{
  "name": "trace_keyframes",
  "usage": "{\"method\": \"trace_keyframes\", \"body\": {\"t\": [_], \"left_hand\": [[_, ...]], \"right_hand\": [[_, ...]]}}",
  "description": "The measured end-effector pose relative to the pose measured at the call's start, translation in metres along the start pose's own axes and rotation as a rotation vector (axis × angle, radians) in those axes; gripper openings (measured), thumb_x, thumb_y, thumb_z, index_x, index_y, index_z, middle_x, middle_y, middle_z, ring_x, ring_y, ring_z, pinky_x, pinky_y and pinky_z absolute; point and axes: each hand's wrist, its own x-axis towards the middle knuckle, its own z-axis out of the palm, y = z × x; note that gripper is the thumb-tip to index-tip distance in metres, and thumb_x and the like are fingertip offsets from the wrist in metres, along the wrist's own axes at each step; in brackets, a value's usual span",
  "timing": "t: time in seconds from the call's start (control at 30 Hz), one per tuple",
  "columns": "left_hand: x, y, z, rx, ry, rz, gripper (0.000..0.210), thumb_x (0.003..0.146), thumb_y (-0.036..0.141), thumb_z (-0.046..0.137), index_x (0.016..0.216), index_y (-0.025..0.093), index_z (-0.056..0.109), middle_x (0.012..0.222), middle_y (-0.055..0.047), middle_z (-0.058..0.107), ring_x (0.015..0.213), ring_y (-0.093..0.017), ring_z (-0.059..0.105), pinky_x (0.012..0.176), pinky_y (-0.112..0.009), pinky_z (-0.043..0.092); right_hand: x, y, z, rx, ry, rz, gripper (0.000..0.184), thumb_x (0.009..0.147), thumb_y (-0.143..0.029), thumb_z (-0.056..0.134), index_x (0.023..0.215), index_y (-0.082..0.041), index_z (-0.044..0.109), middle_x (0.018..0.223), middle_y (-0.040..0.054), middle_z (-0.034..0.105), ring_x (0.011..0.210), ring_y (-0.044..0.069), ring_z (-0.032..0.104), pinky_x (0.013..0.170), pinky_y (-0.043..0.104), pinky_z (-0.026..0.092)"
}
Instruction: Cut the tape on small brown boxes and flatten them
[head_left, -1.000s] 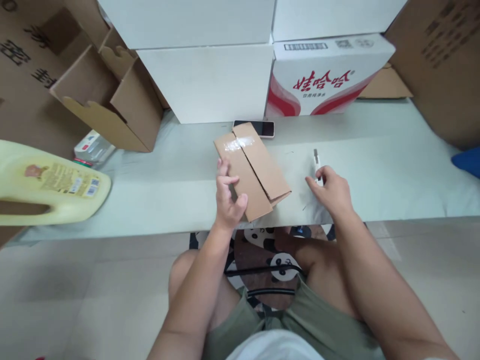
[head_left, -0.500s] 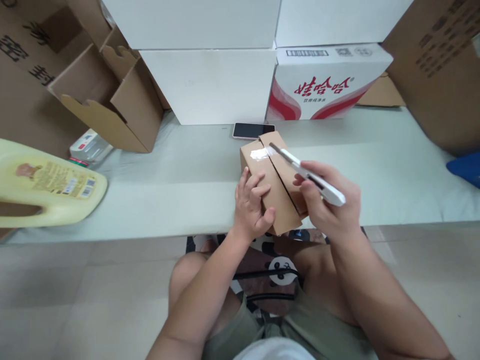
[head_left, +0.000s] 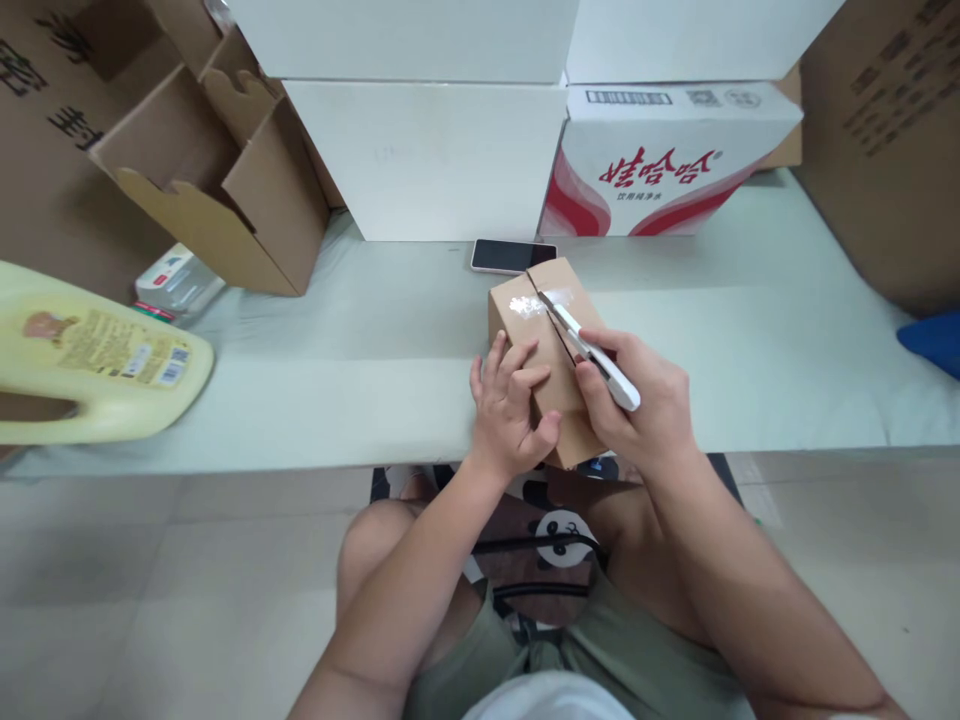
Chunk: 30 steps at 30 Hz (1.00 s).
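A small brown cardboard box [head_left: 589, 285] lies at a slant near the table's front edge, a dark seam running along its top. Shiny clear tape [head_left: 527, 306] crosses that seam near the far end. My left hand [head_left: 511, 405] holds the box at its left side, fingers bent and spaced over the top. In my closed right hand [head_left: 641, 395] is a white utility knife [head_left: 611, 375]. Its blade tip meets the seam at the tape; how deep it goes I cannot tell.
Behind the box lies a phone [head_left: 514, 256], before stacked white cartons [head_left: 427, 160] and a red-and-white carton [head_left: 667, 165]. An open cardboard box [head_left: 277, 200], a clear plastic container [head_left: 180, 283] and a yellow jug [head_left: 112, 350] stand left. Something blue [head_left: 934, 343] sits at the right edge.
My right hand has moved left and slightly down with the utility knife, and its tip now lies on the seam. My left hand stays on the box.
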Motion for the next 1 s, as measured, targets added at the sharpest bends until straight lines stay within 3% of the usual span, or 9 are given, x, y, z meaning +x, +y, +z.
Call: {"method": "trace_keyframes", "body": {"t": [0.13, 0.3, 0.37, 0.43, 0.57, 0.63, 0.73, 0.87, 1.0], "left_hand": [[0.000, 0.001, -0.001, -0.007, 0.003, -0.021, 0.040, 0.094, 0.061, 0.044, 0.116, 0.028, 0.052, 0.142, -0.013, 0.060, 0.148, -0.038, 0.040, 0.115, -0.057, 0.027], [0.003, -0.010, -0.007, -0.097, 0.033, 0.023, 0.038, 0.095, 0.060, 0.042, 0.115, 0.028, 0.051, 0.140, -0.013, 0.059, 0.143, -0.036, 0.045, 0.116, -0.059, 0.031], [0.003, -0.022, -0.011, -0.180, 0.007, 0.052, 0.038, 0.095, 0.059, 0.045, 0.118, 0.029, 0.051, 0.144, -0.013, 0.055, 0.143, -0.035, 0.046, 0.117, -0.060, 0.031], [0.003, -0.038, -0.017, -0.306, -0.017, 0.058, 0.039, 0.094, 0.058, 0.049, 0.120, 0.030, 0.052, 0.148, -0.012, 0.052, 0.142, -0.034, 0.047, 0.116, -0.060, 0.034], [0.003, -0.067, -0.029, -0.612, -0.011, -0.216, 0.045, 0.086, 0.065, 0.060, 0.116, 0.031, 0.059, 0.156, -0.009, 0.048, 0.146, -0.033, 0.045, 0.111, -0.054, 0.043], [0.004, -0.076, -0.035, -0.725, -0.006, -0.406, 0.050, 0.084, 0.071, 0.057, 0.111, 0.030, 0.066, 0.155, -0.008, 0.051, 0.148, -0.034, 0.043, 0.115, -0.054, 0.040], [0.007, -0.078, -0.043, -0.809, 0.004, -0.586, 0.060, 0.084, 0.076, 0.052, 0.114, 0.028, 0.071, 0.152, -0.010, 0.056, 0.147, -0.034, 0.045, 0.118, -0.054, 0.038], [0.011, -0.075, -0.051, -0.722, -0.005, -0.603, 0.066, 0.074, 0.070, 0.073, 0.123, 0.026, 0.070, 0.156, -0.011, 0.051, 0.148, -0.034, 0.043, 0.119, -0.049, 0.038], [0.011, -0.078, -0.055, -0.680, 0.036, -0.639, 0.064, 0.071, 0.069, 0.077, 0.119, 0.027, 0.069, 0.151, -0.011, 0.055, 0.144, -0.035, 0.047, 0.114, -0.047, 0.044]], "right_hand": [[-0.015, 0.004, -0.004, 0.058, 0.107, 0.030, 0.019, 0.097, -0.035, 0.053, 0.102, -0.026, 0.068, 0.080, 0.0049, 0.075, 0.070, 0.022, 0.073, 0.064, 0.036, 0.058], [-0.032, 0.029, -0.008, 0.222, 0.537, 0.035, 0.028, 0.100, -0.044, 0.046, 0.120, -0.030, 0.060, 0.084, 0.0025, 0.071, 0.070, 0.023, 0.071, 0.063, 0.040, 0.057], [-0.032, 0.050, -0.005, 0.149, 0.429, 0.146, 0.031, 0.098, -0.040, 0.049, 0.125, -0.028, 0.057, 0.096, 0.0051, 0.073, 0.082, 0.024, 0.073, 0.074, 0.044, 0.059], [-0.029, 0.073, 0.002, -0.011, 0.163, 0.294, 0.036, 0.093, -0.036, 0.055, 0.127, -0.024, 0.060, 0.110, 0.0110, 0.074, 0.099, 0.029, 0.073, 0.089, 0.051, 0.058], [-0.026, 0.112, 0.019, -0.169, -0.233, 0.498, 0.064, 0.082, -0.037, 0.063, 0.141, -0.014, 0.056, 0.134, 0.0220, 0.064, 0.128, 0.039, 0.061, 0.107, 0.060, 0.048], [-0.029, 0.122, 0.023, -0.181, -0.289, 0.561, 0.073, 0.080, -0.038, 0.066, 0.147, -0.013, 0.052, 0.146, 0.0244, 0.055, 0.138, 0.042, 0.052, 0.112, 0.062, 0.044], [-0.038, 0.125, 0.021, -0.161, -0.286, 0.534, 0.056, 0.081, -0.035, 0.064, 0.134, -0.017, 0.067, 0.152, 0.0216, 0.051, 0.146, 0.042, 0.044, 0.119, 0.063, 0.037], [-0.045, 0.119, 0.010, 0.098, -0.347, 0.429, 0.040, 0.083, -0.034, 0.061, 0.118, -0.023, 0.076, 0.146, 0.0134, 0.061, 0.146, 0.036, 0.046, 0.124, 0.060, 0.032], [-0.041, 0.108, 0.000, 0.548, -0.336, 0.422, 0.055, 0.086, -0.039, 0.062, 0.141, -0.029, 0.059, 0.152, 0.0065, 0.057, 0.147, 0.028, 0.047, 0.123, 0.054, 0.036]]}}
